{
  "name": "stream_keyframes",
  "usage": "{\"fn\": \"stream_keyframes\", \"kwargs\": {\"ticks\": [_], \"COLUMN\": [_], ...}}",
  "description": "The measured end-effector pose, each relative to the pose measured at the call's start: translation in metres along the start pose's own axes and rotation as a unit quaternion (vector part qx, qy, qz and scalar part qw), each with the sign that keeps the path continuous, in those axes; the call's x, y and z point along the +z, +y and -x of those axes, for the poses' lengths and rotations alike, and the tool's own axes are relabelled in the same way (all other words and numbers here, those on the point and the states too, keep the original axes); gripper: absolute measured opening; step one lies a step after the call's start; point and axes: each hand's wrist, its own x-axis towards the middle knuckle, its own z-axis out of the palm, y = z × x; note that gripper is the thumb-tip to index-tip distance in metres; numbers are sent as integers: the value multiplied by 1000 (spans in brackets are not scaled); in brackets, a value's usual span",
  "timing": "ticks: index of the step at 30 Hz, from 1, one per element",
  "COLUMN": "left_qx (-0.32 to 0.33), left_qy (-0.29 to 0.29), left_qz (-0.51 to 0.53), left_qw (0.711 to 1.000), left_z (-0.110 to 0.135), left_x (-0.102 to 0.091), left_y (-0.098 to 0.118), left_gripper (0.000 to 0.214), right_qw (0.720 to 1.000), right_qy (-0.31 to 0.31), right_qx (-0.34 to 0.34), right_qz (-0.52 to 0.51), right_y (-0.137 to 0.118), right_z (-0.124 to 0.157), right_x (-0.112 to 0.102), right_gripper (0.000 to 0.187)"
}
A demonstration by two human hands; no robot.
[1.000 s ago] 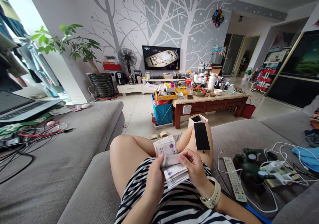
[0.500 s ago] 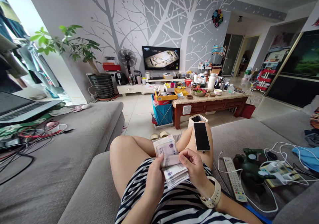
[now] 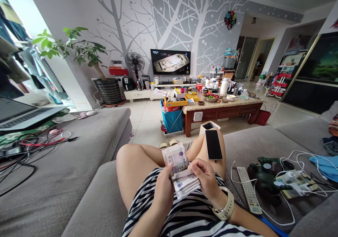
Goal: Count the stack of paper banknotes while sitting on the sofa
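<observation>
A stack of banknotes [image 3: 177, 157] is held over my lap, its notes bent so one part stands up and the other fans toward me. My left hand [image 3: 164, 187] grips the stack from the left, thumb on top. With thumb and finger pinched, my right hand [image 3: 204, 175] holds the edge of a note at the fold; the rest of its fingers lie along the lower notes. Part of both hands' fingers is hidden under the stack. On my right knee rests a smartphone [image 3: 213, 144], screen dark.
Right of me on the sofa lie a remote control [image 3: 249, 189], a dark green toy-like object [image 3: 266, 175] and a power strip [image 3: 297, 182] with white cables. A laptop [image 3: 29, 115] and tangled cords [image 3: 31, 156] are at left. A cluttered coffee table [image 3: 224, 107] stands ahead.
The note at the fold has bent down toward me, uncovering a large 5 on the upright part. Both hands stay in nearly the same place.
</observation>
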Motion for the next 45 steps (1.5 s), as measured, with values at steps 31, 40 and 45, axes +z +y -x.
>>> {"fn": "stream_keyframes", "kwargs": {"ticks": [31,40,45], "left_qx": [12,23,19], "left_qy": [-30,-11,-8], "left_qz": [-17,-21,-31], "left_qw": [999,999,999], "left_z": [-5,-3,-1], "left_x": [-6,-6,-6], "left_y": [-7,-6,-5], "left_gripper": [29,28,27], "right_qw": [997,998,999], "right_qy": [31,30,12], "right_qx": [53,50,52], "right_qz": [50,23,4], "right_y": [5,2,0], "right_z": [-5,-2,-2], "right_x": [-1,1,1], "right_gripper": [35,31,26]}}
